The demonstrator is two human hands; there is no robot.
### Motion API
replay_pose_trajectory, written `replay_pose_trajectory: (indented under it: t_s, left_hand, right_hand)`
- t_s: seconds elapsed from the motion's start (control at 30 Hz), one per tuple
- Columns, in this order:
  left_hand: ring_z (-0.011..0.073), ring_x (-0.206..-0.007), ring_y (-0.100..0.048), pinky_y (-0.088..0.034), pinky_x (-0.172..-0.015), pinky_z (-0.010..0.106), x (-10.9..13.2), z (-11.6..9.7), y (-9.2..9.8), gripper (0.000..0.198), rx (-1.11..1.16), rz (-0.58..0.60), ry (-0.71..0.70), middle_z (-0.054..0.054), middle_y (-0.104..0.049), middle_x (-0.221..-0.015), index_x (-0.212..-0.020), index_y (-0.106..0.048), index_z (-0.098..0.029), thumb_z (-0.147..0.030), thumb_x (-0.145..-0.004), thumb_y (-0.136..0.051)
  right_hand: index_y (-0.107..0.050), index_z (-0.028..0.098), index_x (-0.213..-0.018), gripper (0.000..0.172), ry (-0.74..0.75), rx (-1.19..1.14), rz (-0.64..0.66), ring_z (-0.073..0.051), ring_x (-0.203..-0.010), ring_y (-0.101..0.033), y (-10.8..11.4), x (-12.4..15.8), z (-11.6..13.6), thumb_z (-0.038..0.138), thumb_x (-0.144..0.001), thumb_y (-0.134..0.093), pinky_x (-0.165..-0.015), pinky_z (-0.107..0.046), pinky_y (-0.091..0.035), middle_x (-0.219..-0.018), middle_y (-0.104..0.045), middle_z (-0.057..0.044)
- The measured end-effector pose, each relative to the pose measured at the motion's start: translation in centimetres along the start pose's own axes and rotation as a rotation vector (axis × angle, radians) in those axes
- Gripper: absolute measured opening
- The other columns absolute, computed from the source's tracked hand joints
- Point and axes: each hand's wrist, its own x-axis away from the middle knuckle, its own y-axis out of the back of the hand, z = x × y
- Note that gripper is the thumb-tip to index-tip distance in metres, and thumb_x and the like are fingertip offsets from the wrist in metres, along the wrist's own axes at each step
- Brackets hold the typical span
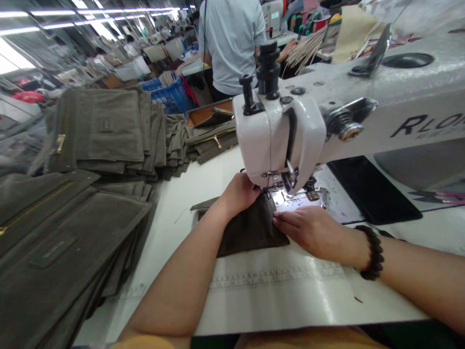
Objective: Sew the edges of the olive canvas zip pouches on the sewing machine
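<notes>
A dark brown fabric piece [250,228] lies on the white table [276,291] under the head of a white sewing machine [286,135]. My left hand [238,193] rests on the far end of the fabric beside the needle, fingers curled down on it. My right hand [312,230] lies flat on the fabric's right edge, fingers stretched toward the presser foot [286,189]. A dark bead bracelet [372,252] circles my right wrist.
Stacks of olive-brown cut fabric pieces [65,232] fill the left side, with more stacks [109,131] behind. A blue crate [170,97] stands further back. A person in a light shirt [232,43] stands beyond the machine.
</notes>
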Motion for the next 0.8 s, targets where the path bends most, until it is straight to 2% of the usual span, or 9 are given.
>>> replay_pose_trajectory:
  t_s: [0.23,0.43,0.53,0.67,0.8]
  left_hand:
    - [0.0222,-0.088,-0.062,-0.048,-0.079,0.030,-0.2,0.5,-0.6,0.019,-0.052,-0.038,-0.047,0.008,-0.067,-0.089,-0.084,-0.064,-0.013,-0.009,-0.075,-0.049]
    - [0.0221,-0.081,-0.063,-0.050,-0.073,0.030,-0.7,1.1,-0.4,0.019,-0.050,-0.072,-0.045,0.007,-0.068,-0.083,-0.078,-0.065,-0.013,-0.007,-0.072,-0.048]
    - [0.0218,-0.079,-0.063,-0.050,-0.070,0.030,-1.3,1.6,-0.3,0.019,-0.055,-0.066,-0.045,0.007,-0.068,-0.082,-0.076,-0.065,-0.013,-0.007,-0.072,-0.047]
    - [0.0213,-0.079,-0.063,-0.050,-0.071,0.030,-2.1,2.0,-0.4,0.017,-0.068,-0.055,-0.044,0.008,-0.067,-0.082,-0.077,-0.064,-0.013,-0.008,-0.073,-0.048]
    - [0.0204,-0.088,-0.060,-0.049,-0.077,0.030,-1.5,1.6,-0.2,0.019,-0.093,-0.066,-0.015,0.008,-0.065,-0.092,-0.085,-0.063,-0.012,-0.007,-0.076,-0.046]
  right_hand:
    - [-0.062,0.009,-0.089,0.025,-0.015,-0.016,-0.042,-0.017,-0.068,-0.057,0.1,-0.3,-0.1,0.010,-0.083,-0.038,-0.057,-0.029,-0.045,-0.089,-0.064,-0.011]
    - [-0.061,0.009,-0.095,0.024,-0.111,0.007,-0.071,-0.017,-0.069,-0.059,-0.5,-0.4,-0.7,0.011,-0.081,-0.042,-0.054,-0.027,-0.045,-0.095,-0.064,-0.009]
    - [-0.060,0.011,-0.100,0.024,-0.152,0.030,-0.046,-0.016,-0.072,-0.060,-1.2,-0.5,-1.2,0.013,-0.080,-0.047,-0.053,-0.025,-0.045,-0.102,-0.062,-0.009]
    - [-0.058,0.011,-0.105,0.026,-0.177,-0.005,-0.013,-0.016,-0.080,-0.060,-1.8,-0.8,-1.0,0.012,-0.080,-0.049,-0.059,-0.025,-0.047,-0.109,-0.060,-0.009]
    - [-0.058,0.016,-0.106,0.026,-0.254,-0.116,0.030,-0.016,-0.079,-0.061,-0.4,-0.5,-2.0,0.014,-0.081,-0.051,-0.060,-0.025,-0.046,-0.106,-0.061,-0.006]
